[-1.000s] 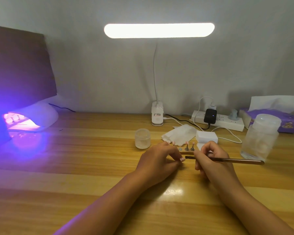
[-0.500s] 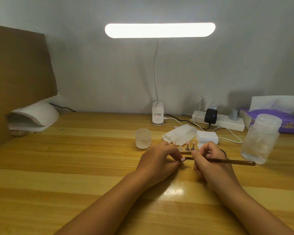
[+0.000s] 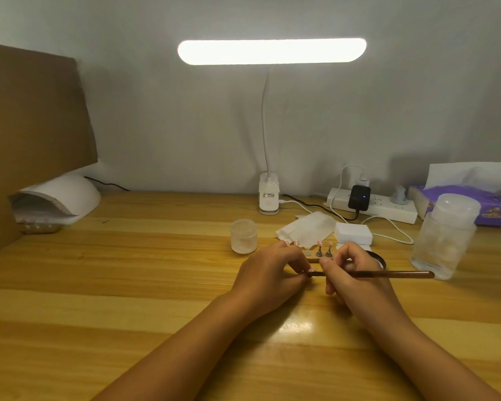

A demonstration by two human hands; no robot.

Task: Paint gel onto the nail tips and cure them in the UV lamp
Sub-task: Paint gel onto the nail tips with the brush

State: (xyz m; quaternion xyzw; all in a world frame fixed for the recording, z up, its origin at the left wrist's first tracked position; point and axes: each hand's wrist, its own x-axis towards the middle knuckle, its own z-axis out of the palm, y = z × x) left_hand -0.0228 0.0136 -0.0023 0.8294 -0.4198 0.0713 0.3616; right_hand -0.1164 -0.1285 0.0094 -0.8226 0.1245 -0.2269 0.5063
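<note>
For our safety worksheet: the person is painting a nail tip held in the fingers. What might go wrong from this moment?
1. The left hand pinches the small pink nail tip right where the long brown brush works, so wet gel may smear onto the fingers.
2. The brush handle, held in the right hand, looks close to the tall translucent plastic bottle; a swing could knock it.

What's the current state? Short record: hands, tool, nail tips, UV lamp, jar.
left hand: pinches a nail tip
right hand: grips the brush, bristle end at the nail tip
nail stand: just behind the hands, more tips mounted on it
UV lamp: far left on the table, no glow visible
small jar: upright, behind the left hand
</note>
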